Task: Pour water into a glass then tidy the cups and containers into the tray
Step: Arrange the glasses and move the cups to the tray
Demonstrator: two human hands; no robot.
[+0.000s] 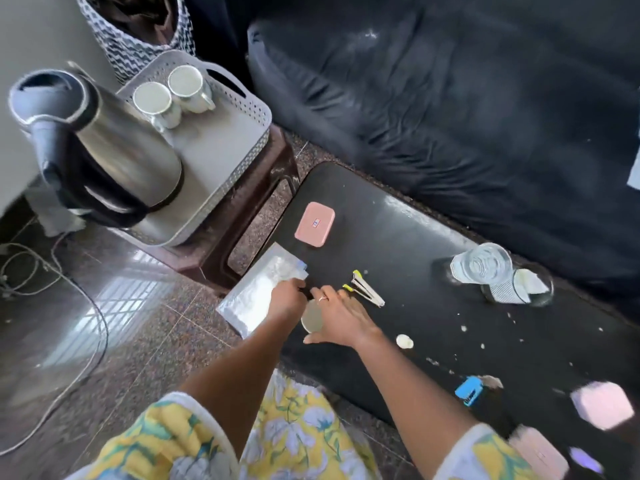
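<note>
Steel, small and round-mouthed, the cup (pixel 311 320) was seen on the near left part of the black table (pixel 433 237), caught between both hands. It lay directly under the grip, its open mouth facing up toward the camera, so no long axis needed lining up; only its rim showed between the wrists. The left hand (pixel 285 299) was laid against its left side, fingers curled down and closed, seemingly on the rim or a dark handle, though the contact itself was hidden. The right hand (pixel 341 318) was spread over its right side, fingers splayed and apart, a ring visible, the palm hovering or resting by the cup; whether it was truly gripped could not be told. Both forearms were stretched forward from the floral sleeves, the left one the straighter line to the cup.

Up and to the left, well apart from the cup, the grey tray (pixel 249 109) was seen on a stool, two steel cups (pixel 173 95) and the kettle (pixel 104 147) already in it. The move was judged to be a lift leftward and away, the left hand being nearer that side. Far right on the table, the water-filled glass (pixel 481 263) stood touching another glass (pixel 519 287). Just beside the left hand lay a clear pouch (pixel 256 292), and tongs (pixel 367 289) beyond the right fingers.
</note>
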